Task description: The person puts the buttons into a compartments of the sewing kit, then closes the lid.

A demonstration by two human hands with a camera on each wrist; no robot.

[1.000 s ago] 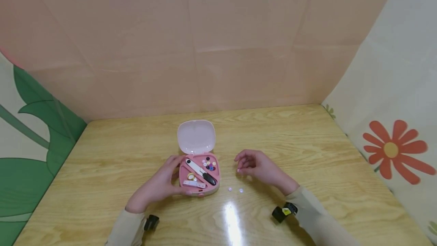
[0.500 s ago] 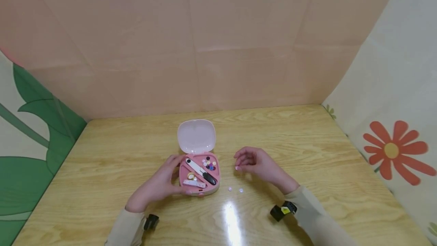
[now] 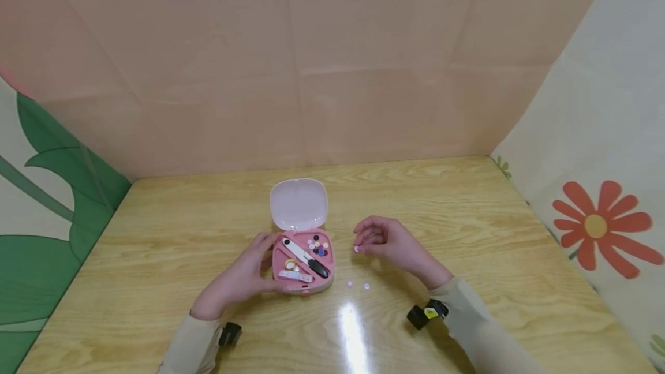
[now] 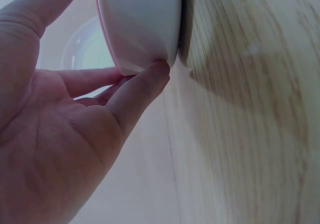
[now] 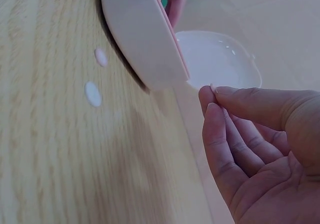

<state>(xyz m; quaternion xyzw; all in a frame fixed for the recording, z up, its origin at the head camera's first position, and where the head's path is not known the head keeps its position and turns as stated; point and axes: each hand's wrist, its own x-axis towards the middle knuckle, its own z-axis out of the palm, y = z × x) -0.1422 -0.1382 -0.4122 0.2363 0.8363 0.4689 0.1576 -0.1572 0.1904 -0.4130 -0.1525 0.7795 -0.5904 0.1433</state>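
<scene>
A pink sewing box (image 3: 326, 285) stands on the table with its pale lid (image 3: 298, 204) swung back. My left hand (image 3: 236, 283) grips its left side, thumb at the front corner and fingers at the back. My right hand (image 3: 397, 248), right of the box and raised off the table, pinches a small pale button (image 5: 213, 87) between thumb and index finger. One divided section holds several coloured buttons (image 3: 318, 246). A white tool with a black end (image 3: 306, 260) lies diagonally across the middle. A white folded strip with markings (image 3: 295, 276) lies at the front left, beside a small gold-rimmed round item (image 3: 290, 264).
Two loose pale buttons, a left one (image 3: 349, 284) and a right one (image 3: 366, 286), lie on the wooden table (image 3: 441, 201) right of the box. A plain backdrop (image 3: 291, 74) rises behind the table. Printed flower and leaf cloths hang at both sides.
My right hand has shifted slightly left and away from me, toward the box, with the button pinched. The left hand and box keep their places.
</scene>
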